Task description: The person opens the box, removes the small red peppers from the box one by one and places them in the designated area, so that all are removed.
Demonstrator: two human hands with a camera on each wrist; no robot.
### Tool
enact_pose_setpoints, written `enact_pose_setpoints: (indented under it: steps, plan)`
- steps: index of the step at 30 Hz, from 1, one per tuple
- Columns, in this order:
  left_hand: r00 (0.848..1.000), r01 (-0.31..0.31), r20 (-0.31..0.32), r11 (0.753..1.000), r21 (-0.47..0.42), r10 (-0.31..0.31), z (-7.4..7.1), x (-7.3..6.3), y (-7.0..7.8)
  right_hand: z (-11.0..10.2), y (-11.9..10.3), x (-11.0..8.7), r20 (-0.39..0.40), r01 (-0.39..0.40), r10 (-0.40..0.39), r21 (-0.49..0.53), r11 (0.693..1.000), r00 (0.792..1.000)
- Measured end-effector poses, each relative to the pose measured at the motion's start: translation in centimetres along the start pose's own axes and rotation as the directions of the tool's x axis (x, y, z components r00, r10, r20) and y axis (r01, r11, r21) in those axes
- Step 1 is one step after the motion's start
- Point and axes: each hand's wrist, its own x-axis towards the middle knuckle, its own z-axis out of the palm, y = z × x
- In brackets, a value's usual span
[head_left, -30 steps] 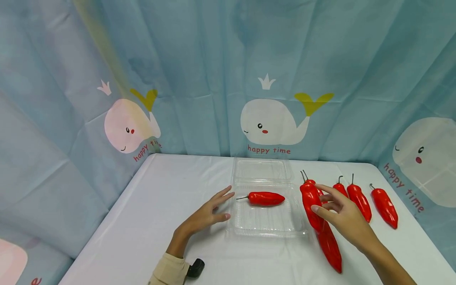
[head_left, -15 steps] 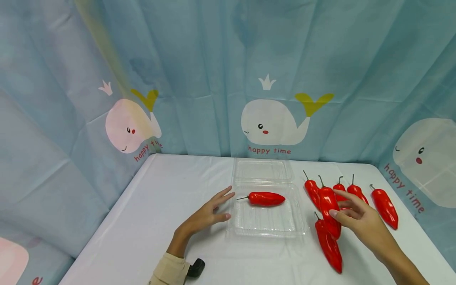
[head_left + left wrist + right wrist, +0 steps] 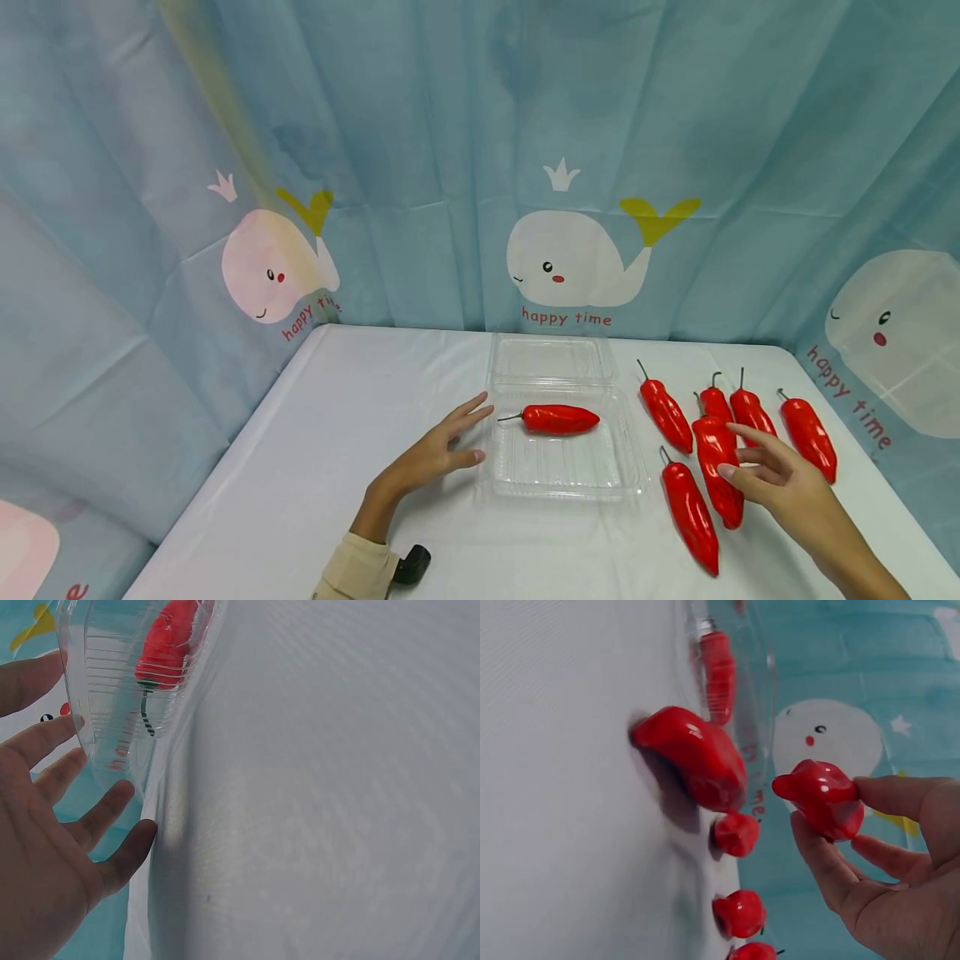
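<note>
My right hand [image 3: 787, 483] pinches a red chili pepper [image 3: 718, 471] between thumb and fingers. The right wrist view shows this pepper [image 3: 823, 799] held above the table, end-on. My left hand [image 3: 435, 454] has its fingers spread at the left side of a clear plastic clamshell box [image 3: 562, 471]. In the left wrist view the fingertips meet or nearly meet the box wall [image 3: 105, 660]; contact is hard to tell. One red chili pepper [image 3: 561, 418] lies crosswise in the box, its stem pointing left. The box's lid [image 3: 553, 360] lies folded back.
Several more red chili peppers lie on the white table [image 3: 360, 400] around my right hand, among them a near one [image 3: 690, 517], a left one [image 3: 666, 417] and a far-right one [image 3: 810, 437]. A blue whale-print curtain [image 3: 420, 167] stands behind. A black object [image 3: 412, 565] sits at my left cuff.
My right hand has moved right and toward me with its chili pepper, away from the box, uncovering the peppers lying at its left. My left hand has stayed in place.
</note>
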Motion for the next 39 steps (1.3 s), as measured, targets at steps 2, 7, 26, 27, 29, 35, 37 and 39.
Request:
enact_pose_setpoints:
  steps: [2,7,26,27,29,35,37,39]
  plan:
    - [1.0,0.001,0.001,1.0,-0.003,-0.001,0.0,0.0,0.0,-0.1,0.5,0.0,0.004,-0.024,0.024,-0.006,1.0,1.0]
    - [1.0,-0.002,0.004,1.0,-0.015,0.002,0.0,0.0,-0.1,-0.3,1.7,-0.1,0.024,-0.074,0.075,-0.015,0.997,0.997]
    - [1.0,-0.002,0.001,1.0,-0.012,0.002,0.0,-0.1,-0.2,-1.0,4.9,-0.1,0.105,-0.227,0.234,-0.071,0.971,0.967]
    - [1.0,-0.001,0.0,1.0,-0.011,0.001,0.0,-0.1,-0.2,-1.0,5.1,-0.1,0.108,-0.229,0.237,-0.083,0.97,0.966]
    - [1.0,0.0,0.001,1.0,-0.01,0.0,0.0,-0.1,-0.2,-1.0,5.3,-0.2,0.111,-0.227,0.239,-0.106,0.968,0.965]
    - [1.0,-0.01,0.001,1.0,-0.009,0.01,0.0,-0.1,-0.2,-1.0,5.8,-0.3,0.132,-0.206,0.224,-0.133,0.969,0.966]
    - [1.0,-0.011,0.001,1.0,-0.008,0.011,0.0,0.0,-0.2,-1.0,6.0,-0.3,0.135,-0.208,0.225,-0.132,0.969,0.965]
    - [1.0,-0.008,0.001,1.0,-0.008,0.008,0.0,0.0,-0.2,-1.0,6.2,-0.3,0.137,-0.211,0.229,-0.13,0.969,0.964]
